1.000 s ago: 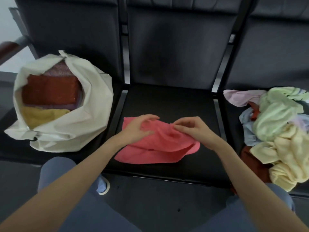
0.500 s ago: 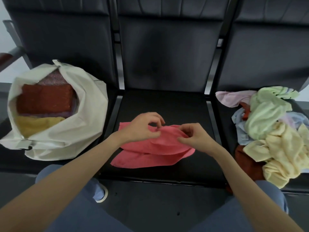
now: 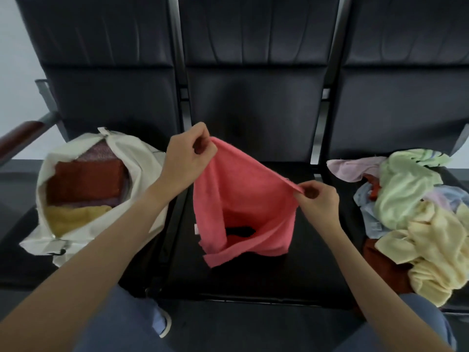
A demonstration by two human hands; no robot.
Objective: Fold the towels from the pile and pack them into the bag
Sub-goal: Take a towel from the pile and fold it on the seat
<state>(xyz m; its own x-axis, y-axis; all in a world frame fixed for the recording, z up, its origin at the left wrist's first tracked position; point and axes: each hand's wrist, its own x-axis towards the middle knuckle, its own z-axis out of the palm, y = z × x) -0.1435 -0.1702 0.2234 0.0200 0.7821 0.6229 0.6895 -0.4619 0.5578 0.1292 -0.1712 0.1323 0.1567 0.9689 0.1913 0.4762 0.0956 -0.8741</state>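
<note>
Pink towel (image 3: pixel 243 199) is hanging over the middle seat (image 3: pixel 253 280) as we are pinching its top corners with left hand (image 3: pixel 186 158) and right hand (image 3: pixel 318 201) (lower half twisting), so, we judge, it is risking a crooked fold or a slipping corner.

The pile of crumpled pastel towels (image 3: pixel 416 217) runs off the right edge, its lower layers buried. Inside the cream fabric bag (image 3: pixel 142 174), the folded rust-red towel (image 3: pixel 86 181) covers whatever lies beneath. The hanging coral-pink towel (image 3: pixel 243 199) hides part of the black seat surface (image 3: pixel 317 262).
</note>
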